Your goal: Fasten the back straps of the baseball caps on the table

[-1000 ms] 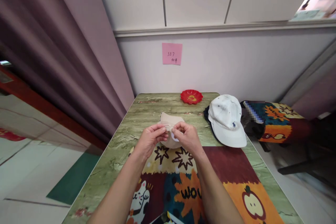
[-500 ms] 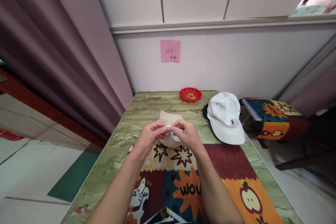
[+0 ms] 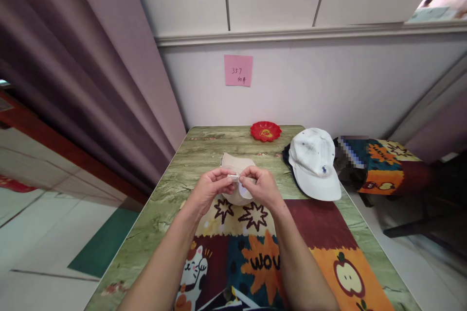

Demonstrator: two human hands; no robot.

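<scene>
A beige cap (image 3: 239, 161) lies on the table in front of me, partly hidden behind my fingers. Over it, my left hand (image 3: 212, 185) pinches the left end of a short pale strap (image 3: 233, 178) between thumb and forefinger. The other end is pinched by my right hand (image 3: 260, 185), so the fingertips of both hands are close together. It looks like the cap's back strap, though its join to the cap is hidden. To the right sits a white cap (image 3: 314, 160) with a small dark logo, resting over a dark cap (image 3: 287, 158) that shows only at its edge.
A red scalloped dish (image 3: 265, 131) stands near the table's back edge. A colourful patterned mat (image 3: 321, 226) covers the near part of the wood-grain table (image 3: 146, 248). A pink note (image 3: 238, 70) is stuck to the wall; a purple curtain (image 3: 120, 58) hangs at left.
The strip between my fingertips shows a little longer and has tilted slightly. My hands stay almost in place, and the whole view has shifted slightly.
</scene>
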